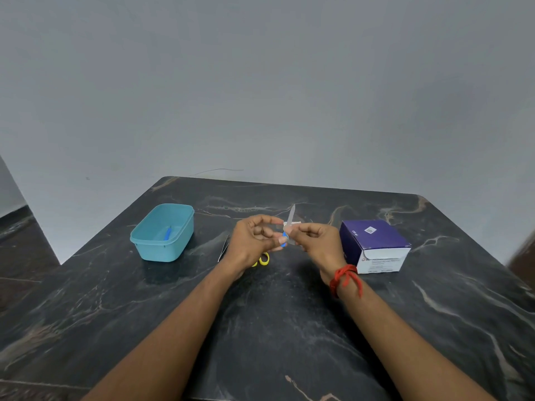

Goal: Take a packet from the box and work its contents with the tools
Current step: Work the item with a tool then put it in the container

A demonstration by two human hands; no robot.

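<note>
Two bare forearms reach in from the near edge over the dark marbled tabletop [275,328], a red thread [344,277] tied round the right wrist. Above the middle of the tabletop the left hand [254,241] and right hand [315,241] meet on the packet [290,219]. Each grip is narrow, with fingertips pinching the packet from its own side.

The step in hand looks like peeling the packet open. It should go best with the pinches kept close to the seam and pulled apart evenly, so the contents do not spring out onto the stone. The tweezers [223,249] and the yellow-handled scissors [264,259] lie just beside and below the left hand, near enough to reach.

The packet is a slim, pale, translucent strip held nearly upright, its tip pointing away. A small blue part [284,237] shows at its lower end; finer detail is blurred. The purple-and-white box [376,244] sits to the right, and a teal tub [163,233] to the left holds a blue piece [167,234].
</note>
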